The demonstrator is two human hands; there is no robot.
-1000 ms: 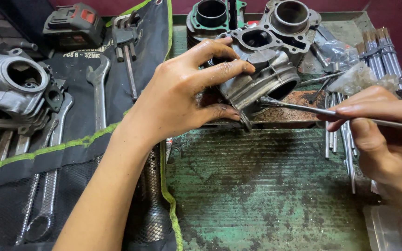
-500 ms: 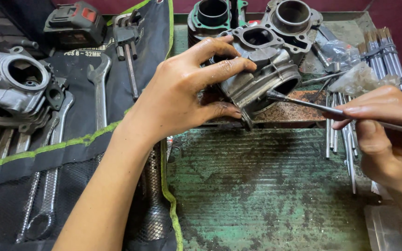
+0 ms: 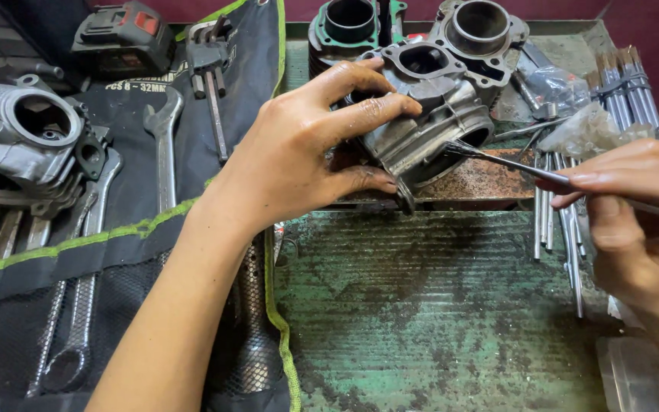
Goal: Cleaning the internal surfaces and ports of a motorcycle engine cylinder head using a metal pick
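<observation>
At the middle of the tabletop (image 3: pixel 436 320), near its far edge, a grey cylinder (image 3: pixel 429 122) lies tilted on its side over a rusty plate (image 3: pixel 482 179), with its open end turned toward the right. The left hand (image 3: pixel 306 160) holds it there: the fingers (image 3: pixel 368 111) are spread over the top and the thumb presses from below, so the part cannot roll. The right hand (image 3: pixel 634 221) pinches a thin brush (image 3: pixel 512 164) closed between thumb and fingers, and its bristle tip touches the rim of the bore; the tilt makes this rim easy to reach. Behind stand two more cylinders (image 3: pixel 413 27), upright. Thin rods (image 3: pixel 558 229) lie just beside the right hand. At the left, wrenches (image 3: pixel 162 152) rest on a black tool roll (image 3: pixel 116 252), near an engine head (image 3: pixel 24 145) and a battery pack (image 3: pixel 120 38).
</observation>
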